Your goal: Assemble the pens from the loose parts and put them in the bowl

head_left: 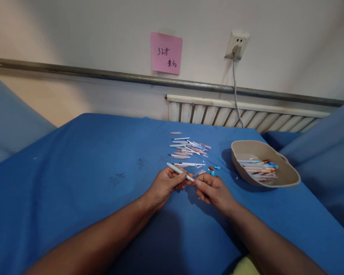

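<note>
A pale blue pen is held slantwise between my two hands, above the blue cloth. My left hand is closed around its barrel, thumb on top. At the pen's pinkish lower right end, my right hand pinches with thumb and fingers. Just beyond the hands lie several pen barrels and thin white refills, spread in a loose pile. Small blue clips and a brown piece rest beyond my right hand.
A beige basket holding several pens stands at the right on the blue-covered table. Behind the table are a radiator, a metal pipe, a socket with a cable and a pink note.
</note>
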A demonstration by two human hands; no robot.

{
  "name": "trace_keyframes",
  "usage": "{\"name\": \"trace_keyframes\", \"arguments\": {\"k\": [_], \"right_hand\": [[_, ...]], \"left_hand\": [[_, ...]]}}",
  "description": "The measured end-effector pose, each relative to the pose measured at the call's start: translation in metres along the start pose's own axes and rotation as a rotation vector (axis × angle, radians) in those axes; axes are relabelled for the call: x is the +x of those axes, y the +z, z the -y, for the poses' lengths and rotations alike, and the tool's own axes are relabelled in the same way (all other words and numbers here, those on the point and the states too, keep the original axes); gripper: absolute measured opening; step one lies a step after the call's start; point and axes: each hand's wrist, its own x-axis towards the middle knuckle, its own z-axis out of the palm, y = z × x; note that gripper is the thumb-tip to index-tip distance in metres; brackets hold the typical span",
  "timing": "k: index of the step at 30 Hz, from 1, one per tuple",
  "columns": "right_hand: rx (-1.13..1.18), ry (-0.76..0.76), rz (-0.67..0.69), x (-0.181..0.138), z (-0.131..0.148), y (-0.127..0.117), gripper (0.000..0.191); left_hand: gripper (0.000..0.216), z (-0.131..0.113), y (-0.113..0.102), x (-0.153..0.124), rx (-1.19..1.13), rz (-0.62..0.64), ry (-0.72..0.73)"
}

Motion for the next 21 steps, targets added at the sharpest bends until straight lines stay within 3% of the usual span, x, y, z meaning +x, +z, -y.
{"name": "trace_keyframes", "arguments": {"k": [4,7,15,18,21], "right_hand": [[0.146,0.048,0.039,0.002,0.000,0.001,0.034],[0.106,0.040,-0.011,0.006,-0.004,0.005,0.034],[-0.428,-0.247,-0.241,0.012,-0.015,0.005,0.019],[-0.470,-0.198,-0.218,0.011,-0.012,0.004,0.024],[-0.267,-0.065,-0.147,0.014,-0.011,0.005,0.034]], "left_hand": [[0.027,0.001,0.001,0.000,-0.009,0.012,0.005],[0.027,0.002,0.002,-0.001,-0.019,-0.045,0.014],[0.028,0.002,-0.004,0.002,-0.050,-0.148,-0.024],[0.032,0.000,-0.005,0.003,-0.038,-0.148,-0.027],[0.035,-0.001,-0.004,0.002,-0.022,-0.143,-0.036]]}}
